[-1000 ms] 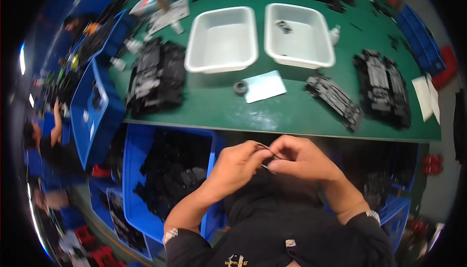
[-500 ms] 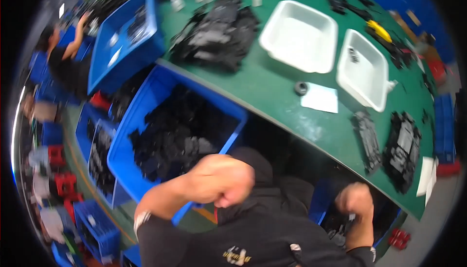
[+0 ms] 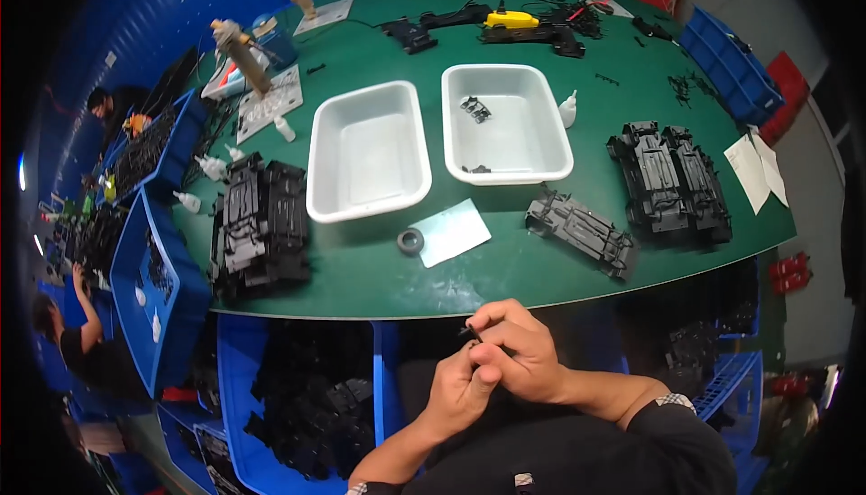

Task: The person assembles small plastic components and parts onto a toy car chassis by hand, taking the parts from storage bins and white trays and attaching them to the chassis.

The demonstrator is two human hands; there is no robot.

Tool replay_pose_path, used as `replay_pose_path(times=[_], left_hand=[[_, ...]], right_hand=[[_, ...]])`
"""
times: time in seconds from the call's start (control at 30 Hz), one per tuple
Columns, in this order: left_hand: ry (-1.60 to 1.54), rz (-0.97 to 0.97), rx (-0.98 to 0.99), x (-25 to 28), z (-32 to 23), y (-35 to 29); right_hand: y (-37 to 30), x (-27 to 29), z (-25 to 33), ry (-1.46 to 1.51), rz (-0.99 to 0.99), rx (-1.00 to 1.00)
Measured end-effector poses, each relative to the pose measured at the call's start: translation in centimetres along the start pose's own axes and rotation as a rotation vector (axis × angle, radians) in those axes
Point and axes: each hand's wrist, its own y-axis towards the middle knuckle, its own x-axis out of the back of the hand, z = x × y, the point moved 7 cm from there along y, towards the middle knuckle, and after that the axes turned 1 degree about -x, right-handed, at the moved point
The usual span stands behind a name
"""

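My left hand (image 3: 458, 394) and my right hand (image 3: 526, 355) meet in front of me, just off the table's near edge. Between their closed fingertips is a small dark plastic part (image 3: 471, 334), mostly covered, so its exact kind does not show. Beyond my hands, a pale blue sheet (image 3: 456, 233) lies on the green table (image 3: 361, 288), with a black ring (image 3: 410, 242) at its left side. A long black plastic chassis-like piece (image 3: 582, 232) rests to the right of the sheet.
Two white trays stand on the table; the left tray (image 3: 317, 152) is bare inside, while the right tray (image 3: 564, 148) holds small black parts. Stacked black chassis pieces flank them, left (image 3: 260, 224) and right (image 3: 663, 179). Below sits a blue bin (image 3: 236, 423) of black parts. People work at far left.
My view has swung toward the table. My two fists, apart before, have come together at the table's near edge, and a small dark part now shows between the fingers.
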Motion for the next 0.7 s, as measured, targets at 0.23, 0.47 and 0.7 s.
replay_pose_path(times=[0.23,0.47,0.7], left_hand=[[0.186,0.061,-0.246,-0.8,-2.7,3.5],[0.312,0.278,-0.259,-2.9,-0.5,6.8],[0.102,0.332,-0.447,-4.5,-1.5,10.0]], right_hand=[[0.4,1.9,-2.3,0.619,0.102,-0.291],[3.5,5.1,-3.1,0.514,0.106,-0.107],[4.8,5.4,-5.4,1.291,0.002,-0.519]])
